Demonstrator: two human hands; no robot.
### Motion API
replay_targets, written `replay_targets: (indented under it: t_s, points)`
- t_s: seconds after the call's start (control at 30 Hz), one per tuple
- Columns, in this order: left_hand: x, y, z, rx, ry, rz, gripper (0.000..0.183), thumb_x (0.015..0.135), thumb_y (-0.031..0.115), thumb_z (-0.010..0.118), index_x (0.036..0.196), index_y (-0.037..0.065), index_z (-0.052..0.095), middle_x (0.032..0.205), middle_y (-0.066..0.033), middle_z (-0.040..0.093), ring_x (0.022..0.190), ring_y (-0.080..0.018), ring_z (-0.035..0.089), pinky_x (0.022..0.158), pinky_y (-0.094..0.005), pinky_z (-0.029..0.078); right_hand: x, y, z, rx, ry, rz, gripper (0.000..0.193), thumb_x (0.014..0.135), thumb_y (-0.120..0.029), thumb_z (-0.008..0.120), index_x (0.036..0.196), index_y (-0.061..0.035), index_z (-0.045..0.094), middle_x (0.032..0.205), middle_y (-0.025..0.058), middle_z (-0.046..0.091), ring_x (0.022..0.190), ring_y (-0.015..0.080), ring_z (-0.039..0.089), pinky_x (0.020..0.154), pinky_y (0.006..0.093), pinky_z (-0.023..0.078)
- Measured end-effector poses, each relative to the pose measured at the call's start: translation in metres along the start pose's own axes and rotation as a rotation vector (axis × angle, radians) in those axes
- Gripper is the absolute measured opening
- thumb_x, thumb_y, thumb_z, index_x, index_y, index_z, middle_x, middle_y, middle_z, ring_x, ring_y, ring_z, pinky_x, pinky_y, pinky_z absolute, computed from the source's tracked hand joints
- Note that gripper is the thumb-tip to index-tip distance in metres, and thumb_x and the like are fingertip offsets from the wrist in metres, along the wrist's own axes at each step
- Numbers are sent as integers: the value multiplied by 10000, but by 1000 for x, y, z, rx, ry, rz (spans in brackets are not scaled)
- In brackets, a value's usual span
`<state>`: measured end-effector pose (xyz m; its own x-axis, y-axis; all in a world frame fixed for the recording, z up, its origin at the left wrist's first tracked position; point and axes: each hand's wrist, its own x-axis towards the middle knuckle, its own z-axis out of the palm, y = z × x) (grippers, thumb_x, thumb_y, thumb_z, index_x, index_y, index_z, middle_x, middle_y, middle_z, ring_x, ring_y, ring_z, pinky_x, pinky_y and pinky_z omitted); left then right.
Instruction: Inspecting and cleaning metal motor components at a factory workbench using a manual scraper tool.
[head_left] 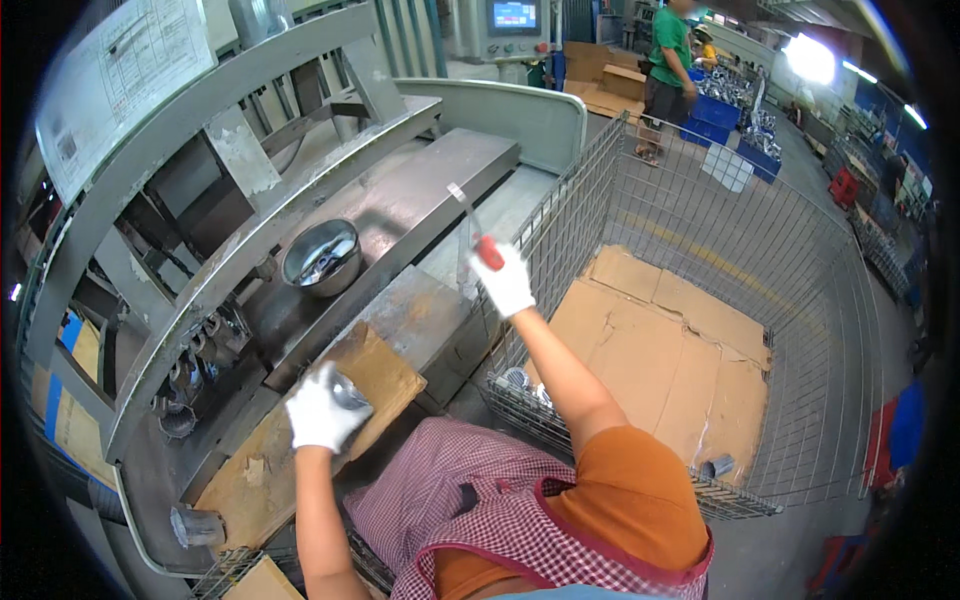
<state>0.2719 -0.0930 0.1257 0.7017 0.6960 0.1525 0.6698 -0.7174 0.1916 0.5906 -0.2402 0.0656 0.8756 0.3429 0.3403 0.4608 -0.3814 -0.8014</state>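
In a white glove, my left hand is closed around a grey metal part above a worn wooden board. The part is slightly blurred. My right hand, also gloved, is raised near the basket's left side and grips a red-handled tool. A thin shaft runs from its handle up to a pale end; motion blur hides the tool's exact kind. A round metal bowl with shiny metal pieces inside stands on the machine bed beyond my hands. Another grey cylindrical part lies at the board's near left end.
A large wire basket stands on my right, lined with cardboard and holding a few metal parts. The grey machine frame rises on the left. Farther back, a person in green stands beside blue bins of metal parts.
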Motion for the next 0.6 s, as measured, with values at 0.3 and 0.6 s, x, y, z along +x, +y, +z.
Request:
replay_targets:
  t_s: [0.3, 0.6]
  points:
    - [5, 2, 6, 33, -8, 75, 697, 536, 371, 836, 1131, 142, 555, 1066, -178, 587, 987, -353, 604, 864, -438, 494, -115, -70, -32, 105, -1114, -122, 649, 837, -544, 572, 1315, -108, 518, 979, 141, 682, 848, 277, 649, 790, 354, 504]
    - [-19, -16, 12, -217, 248, 86, 554, 539, 220, 852, 1010, 104, 584, 1107, -148, 581, 1042, -353, 586, 898, -421, 487, -130, -62, 55, 122, -1271, -175, 504, 787, -527, 653, 601, -62, 597, 458, 49, 518, 400, 157, 524, 429, 333, 454]
